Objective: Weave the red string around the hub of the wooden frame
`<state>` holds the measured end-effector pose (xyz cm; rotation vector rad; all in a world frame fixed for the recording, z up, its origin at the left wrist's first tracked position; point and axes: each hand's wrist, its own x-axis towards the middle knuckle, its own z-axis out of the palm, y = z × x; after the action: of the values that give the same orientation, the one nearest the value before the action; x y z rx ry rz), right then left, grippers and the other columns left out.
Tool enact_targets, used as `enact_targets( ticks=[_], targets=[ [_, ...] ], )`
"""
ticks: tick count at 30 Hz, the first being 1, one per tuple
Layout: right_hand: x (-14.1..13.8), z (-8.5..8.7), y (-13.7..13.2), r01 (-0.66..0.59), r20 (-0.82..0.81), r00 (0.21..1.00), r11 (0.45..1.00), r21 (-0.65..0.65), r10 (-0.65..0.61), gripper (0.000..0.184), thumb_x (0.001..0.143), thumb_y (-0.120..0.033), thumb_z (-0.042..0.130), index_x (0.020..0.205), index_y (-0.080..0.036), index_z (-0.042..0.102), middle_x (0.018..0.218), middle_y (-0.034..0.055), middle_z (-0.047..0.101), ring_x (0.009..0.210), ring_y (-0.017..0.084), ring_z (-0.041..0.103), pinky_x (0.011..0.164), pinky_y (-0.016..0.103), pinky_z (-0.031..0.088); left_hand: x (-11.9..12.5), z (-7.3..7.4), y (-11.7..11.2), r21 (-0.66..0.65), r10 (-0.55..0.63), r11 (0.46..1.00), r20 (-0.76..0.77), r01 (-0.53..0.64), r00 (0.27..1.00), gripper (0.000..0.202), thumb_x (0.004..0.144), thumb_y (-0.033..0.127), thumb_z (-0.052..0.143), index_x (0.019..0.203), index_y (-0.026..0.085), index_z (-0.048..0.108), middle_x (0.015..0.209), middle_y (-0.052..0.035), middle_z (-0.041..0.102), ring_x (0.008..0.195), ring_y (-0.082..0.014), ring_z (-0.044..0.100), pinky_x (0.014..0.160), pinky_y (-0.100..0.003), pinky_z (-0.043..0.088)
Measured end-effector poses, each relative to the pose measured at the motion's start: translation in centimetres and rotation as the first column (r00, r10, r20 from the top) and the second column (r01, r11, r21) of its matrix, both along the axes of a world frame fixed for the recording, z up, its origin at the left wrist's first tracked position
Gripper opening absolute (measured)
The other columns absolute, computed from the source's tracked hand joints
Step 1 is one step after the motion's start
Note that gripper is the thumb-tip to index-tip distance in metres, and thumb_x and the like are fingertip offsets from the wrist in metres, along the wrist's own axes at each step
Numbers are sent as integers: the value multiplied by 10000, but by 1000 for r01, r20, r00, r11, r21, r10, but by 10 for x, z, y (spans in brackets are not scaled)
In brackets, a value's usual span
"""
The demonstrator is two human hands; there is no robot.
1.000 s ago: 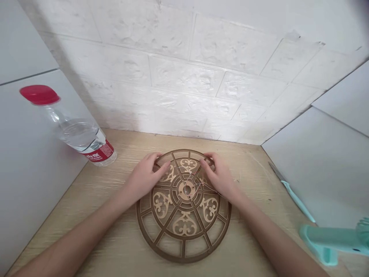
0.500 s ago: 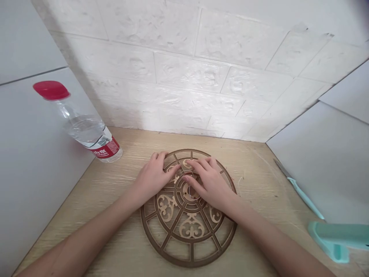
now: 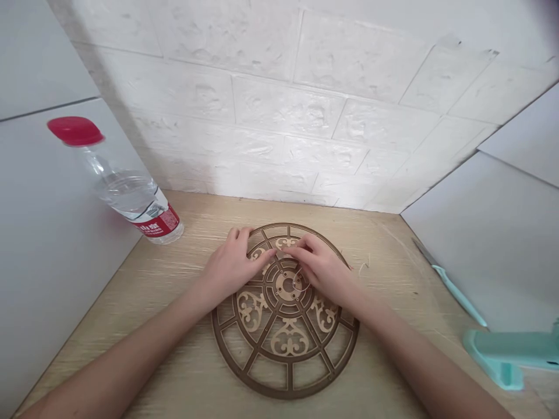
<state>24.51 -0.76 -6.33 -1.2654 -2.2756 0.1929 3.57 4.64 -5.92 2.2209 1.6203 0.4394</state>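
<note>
A round brown openwork disc point(image 3: 289, 372) with spokes and gold scroll ornaments lies flat on the wooden tabletop. My left hand point(image 3: 231, 262) grips its upper left part, fingers over the rim and thumb laid across the inner pattern. Above the disc's upper right part, my right hand point(image 3: 321, 265) is closed in a pinch. From its fingers a thin pale wire point(image 3: 301, 285) loops down over the small gold hub point(image 3: 283, 293) at the centre. The wire's end between the fingertips is hidden.
At the left stands a water bottle point(image 3: 161, 224) with a red cap, near a grey panel. A turquoise-handled knife point(image 3: 458, 294) and a turquoise tool point(image 3: 502, 349) lie at the right. Thin scraps point(image 3: 364, 266) lie beside the disc. A white brick-pattern wall point(image 3: 262, 116) rises behind.
My right hand's fingers have drawn together and its thumb has moved off the hub, so the centre shows more fully. My left hand stays at the rim.
</note>
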Motion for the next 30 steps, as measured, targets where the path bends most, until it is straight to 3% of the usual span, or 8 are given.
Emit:
enact_targets(
  ticks=[7, 12, 17, 24, 30],
  targets=[
    [1, -4, -1, 1, 108, 994, 1000, -12, 0, 250, 944, -163, 407, 1052, -210, 627, 950, 66, 500, 824, 167, 481, 716, 295, 440, -1, -2, 0, 13, -13, 1000, -13, 13, 1000, 781, 770, 748, 412, 1330, 204, 392, 1235, -113, 499, 1047, -314, 571, 870, -451, 463],
    [1, -5, -2, -33, 158, 987, 995, 98, 17, 271, 942, -171, 436, 1150, -233, 598, 927, 67, 492, 854, 187, 458, 728, 297, 431, -1, -1, -1, 19, -16, 1000, -6, 16, 1000, 757, 787, 716, 421, 1335, 196, 387, 1273, -115, 486, 1077, -315, 561, 891, -455, 459],
    [2, -3, -2, -47, 210, 977, 992, 120, 21, 260, 953, -190, 415, 1134, -226, 599, 908, 65, 476, 855, 194, 451, 722, 302, 435, 0, -1, 0, 21, -9, 1000, 6, 8, 1000, 771, 784, 719, 424, 1337, 182, 394, 1253, -115, 495, 1071, -308, 558, 905, -447, 454],
    [-3, -3, -4, 38, 122, 992, 998, 51, -44, 147, 958, -249, 435, 987, -233, 578, 856, 34, 501, 803, 179, 491, 653, 276, 439, 0, -2, 0, 17, -17, 1000, 12, 17, 1000, 750, 790, 711, 422, 1326, 186, 407, 1222, -110, 510, 1037, -300, 566, 871, -439, 465],
    [-3, -2, -3, -74, 305, 952, 978, 195, 12, 219, 966, -198, 409, 1091, -204, 589, 893, 65, 503, 853, 197, 473, 702, 308, 443, -1, -2, -2, 37, -29, 999, 2, 29, 1000, 708, 806, 667, 436, 1325, 188, 403, 1207, -110, 512, 1038, -296, 568, 860, -430, 469]
  ],
)
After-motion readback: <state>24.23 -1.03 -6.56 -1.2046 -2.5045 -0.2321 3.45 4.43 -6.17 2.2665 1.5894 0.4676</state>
